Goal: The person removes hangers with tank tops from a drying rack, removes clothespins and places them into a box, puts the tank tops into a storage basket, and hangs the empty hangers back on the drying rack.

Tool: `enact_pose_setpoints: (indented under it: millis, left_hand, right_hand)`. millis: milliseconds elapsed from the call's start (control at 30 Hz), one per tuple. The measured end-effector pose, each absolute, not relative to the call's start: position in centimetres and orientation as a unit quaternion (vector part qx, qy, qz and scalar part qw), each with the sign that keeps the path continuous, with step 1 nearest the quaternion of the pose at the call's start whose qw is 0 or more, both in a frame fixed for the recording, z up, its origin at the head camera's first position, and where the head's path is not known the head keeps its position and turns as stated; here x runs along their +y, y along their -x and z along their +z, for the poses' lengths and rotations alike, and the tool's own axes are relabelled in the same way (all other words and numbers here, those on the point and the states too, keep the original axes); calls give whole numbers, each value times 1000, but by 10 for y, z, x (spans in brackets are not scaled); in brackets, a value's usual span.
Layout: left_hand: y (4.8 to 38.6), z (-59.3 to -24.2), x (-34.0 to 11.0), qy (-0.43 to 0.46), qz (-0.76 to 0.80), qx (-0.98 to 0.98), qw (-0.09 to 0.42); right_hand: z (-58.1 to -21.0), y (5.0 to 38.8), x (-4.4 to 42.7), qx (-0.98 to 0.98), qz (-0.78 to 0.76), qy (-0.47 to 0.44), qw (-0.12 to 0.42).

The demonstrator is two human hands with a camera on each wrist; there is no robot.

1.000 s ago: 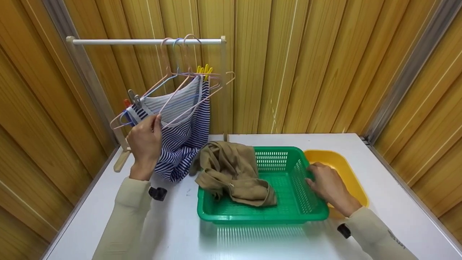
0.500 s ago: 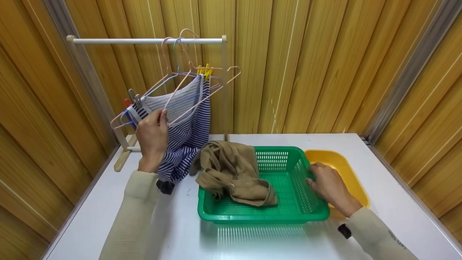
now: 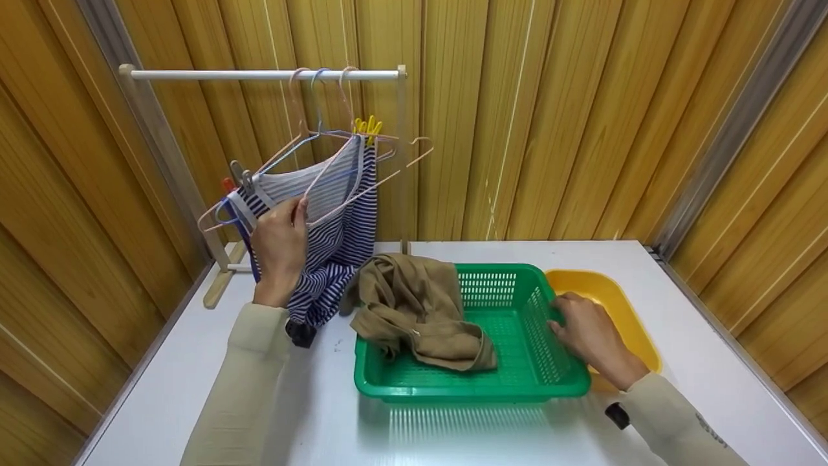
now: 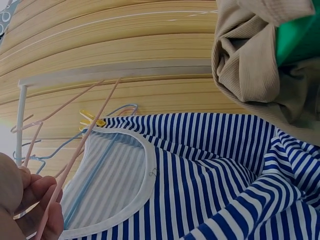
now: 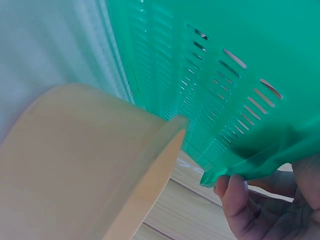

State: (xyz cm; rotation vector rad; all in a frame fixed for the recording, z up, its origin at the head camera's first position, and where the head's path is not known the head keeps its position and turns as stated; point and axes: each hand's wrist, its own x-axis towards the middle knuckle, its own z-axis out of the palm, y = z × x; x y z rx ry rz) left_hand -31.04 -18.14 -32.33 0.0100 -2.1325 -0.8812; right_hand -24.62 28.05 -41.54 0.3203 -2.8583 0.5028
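In the head view, my left hand (image 3: 279, 243) pinches the lower left corner of a pink wire hanger (image 4: 82, 149). This hanger's hook is at the white bar (image 3: 213, 74) of a clothes rack, and no garment is on it. Behind it, a blue-and-white striped shirt (image 3: 333, 239) hangs from a blue hanger (image 3: 319, 107). Yellow clothespins (image 3: 367, 127) and a grey clothespin (image 3: 240, 173) are at the shirt's shoulders. My right hand (image 3: 592, 330) grips the right rim of a green basket (image 3: 472, 391), fingers bent around the edge in the right wrist view.
A crumpled brown garment (image 3: 420, 310) lies in the basket and spills over its left side. Beside the basket on the right stands a yellow basin (image 3: 601, 285), partly hidden by my hand. Wood-patterned walls (image 3: 550, 129) surround the white table (image 3: 310, 414).
My left hand has shifted right with the pink hanger. The hanger's hook rose above the bar, then came down to it farther right. The right hand and basket have stayed in place.
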Motion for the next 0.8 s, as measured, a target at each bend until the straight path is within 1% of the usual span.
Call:
enact_pose_setpoints:
  millis: [167,300,533,667,800]
  left_hand:
    - [312,-328,-184,0,-340,-842,418]
    - [312,-328,-185,8,-346,-837,425]
    - [303,-326,-181,60,-341,-820,456]
    - [295,-324,-177,85,-333,-824,450]
    - [288,-324,-173,115,-329,-833,430]
  right_hand:
    - [-416,246,279,-972,159,-114,127]
    - [-417,246,279,-972,160,-111,127]
    - [-417,246,281,-973,163,-109,122]
    - [-416,246,281,-973,165,-107,119]
    - [-416,246,281,-973,170,-105,112]
